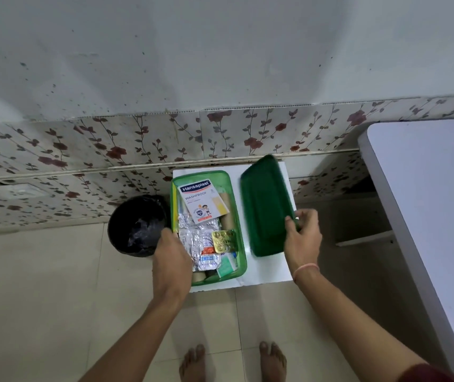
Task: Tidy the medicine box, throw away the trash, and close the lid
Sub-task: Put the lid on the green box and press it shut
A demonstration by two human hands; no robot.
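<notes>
bin [137,226] left of box [241,267], lid [265,205] right

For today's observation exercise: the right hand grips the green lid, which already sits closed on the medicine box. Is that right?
Not quite. The right hand does grip the green lid, but the head view shows it beside the medicine box, which is open.

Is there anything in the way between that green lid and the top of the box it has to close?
Nothing visible. The right hand grips the lid, tilted up just right of the open box. The left hand is at the box's left rim. Whether the plaster packet pokes above the rim, I cannot tell.
</notes>
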